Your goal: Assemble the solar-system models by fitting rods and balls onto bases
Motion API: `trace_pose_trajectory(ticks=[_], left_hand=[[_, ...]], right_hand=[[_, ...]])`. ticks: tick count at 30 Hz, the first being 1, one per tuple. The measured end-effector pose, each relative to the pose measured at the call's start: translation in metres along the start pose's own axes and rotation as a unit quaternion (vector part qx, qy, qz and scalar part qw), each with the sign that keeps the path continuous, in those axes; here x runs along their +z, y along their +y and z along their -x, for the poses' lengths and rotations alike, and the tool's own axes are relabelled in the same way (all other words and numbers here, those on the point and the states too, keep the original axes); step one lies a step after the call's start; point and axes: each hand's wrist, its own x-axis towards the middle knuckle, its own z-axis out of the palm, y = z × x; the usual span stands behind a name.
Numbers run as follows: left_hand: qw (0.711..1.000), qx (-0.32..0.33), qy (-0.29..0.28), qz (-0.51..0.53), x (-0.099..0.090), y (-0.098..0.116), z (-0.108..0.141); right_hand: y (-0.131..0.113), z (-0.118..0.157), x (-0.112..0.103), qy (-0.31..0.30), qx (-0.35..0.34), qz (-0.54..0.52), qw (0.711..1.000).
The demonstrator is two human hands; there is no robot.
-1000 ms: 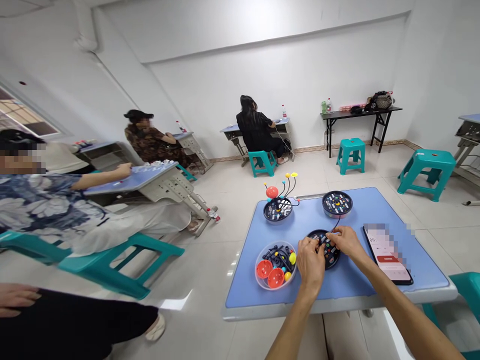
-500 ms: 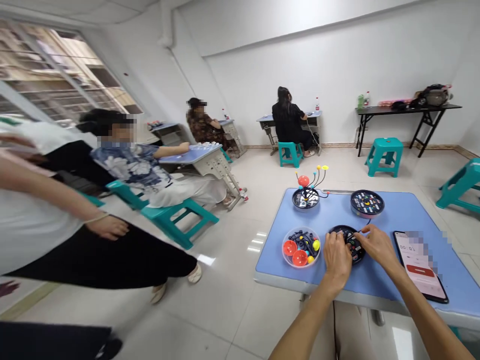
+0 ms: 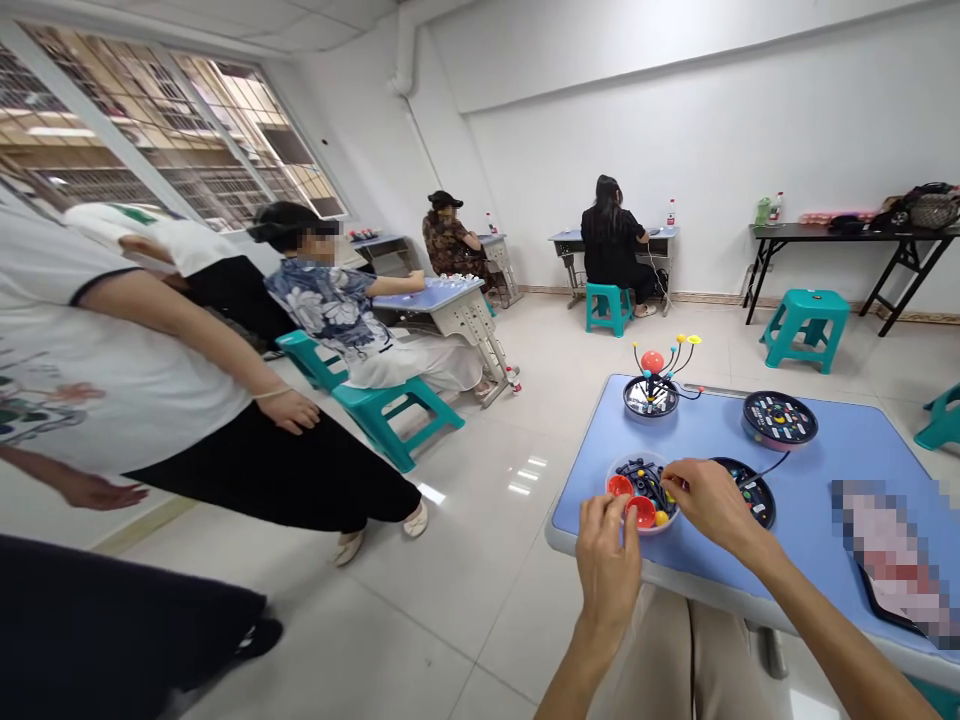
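Observation:
A clear round bowl (image 3: 670,525) holds black curved rods (image 3: 646,474), red half-shells (image 3: 640,513) and small yellow balls. At its near left edge is my left hand (image 3: 609,550), fingers apart, seemingly touching the rim. My right hand (image 3: 709,503) reaches over the bowl's right side with fingertips pinched together; what lies between them, if anything, is too small to make out. Partly hidden behind that hand lies a round black base with printed labels (image 3: 759,500), and a black curved rod (image 3: 770,467) sticks out from it.
On the blue table (image 3: 817,540) stand an orrery model with a red ball (image 3: 652,363) and another black disc base (image 3: 780,417). A phone (image 3: 889,560) lies at the right. One person (image 3: 225,380) stands close on the left; others sit at desks beyond.
Both hands have left the black base and moved left to the bowl of parts. A rod now shows sticking out of the base. The view has turned slightly left.

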Motion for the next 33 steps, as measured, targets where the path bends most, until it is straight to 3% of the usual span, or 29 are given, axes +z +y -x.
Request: trace_pose_trajectory(ticks=[5,9,14,19,25,30,33], left_hand=[[0.999,-0.035,0.009,-0.021,-0.008,-0.032,-0.013],[0.999,-0.034,0.004,-0.015,-0.004,-0.037,-0.027],[1.0,-0.021,-0.014,-0.013,0.0,-0.036,-0.039],[0.999,-0.023,-0.029,0.031,0.001,-0.026,-0.047],[0.979,-0.067,-0.061,0.18,-0.001,-0.006,-0.047],[0.976,-0.056,-0.074,0.197,0.002,-0.007,-0.049],[0.994,-0.009,-0.063,0.091,0.004,-0.013,-0.057]], right_hand=[[-0.017,-0.031,0.022,-0.077,0.045,0.124,0.988],[-0.019,-0.037,0.033,-0.069,0.058,0.119,0.989],[-0.012,-0.035,0.026,-0.04,0.07,0.088,0.993],[0.002,-0.031,0.015,0.017,0.081,-0.112,0.99],[0.003,-0.025,0.015,-0.046,0.04,-0.419,0.906],[-0.004,-0.028,0.012,-0.016,0.016,-0.41,0.912],[-0.001,-0.031,0.009,0.032,0.046,-0.42,0.906]])
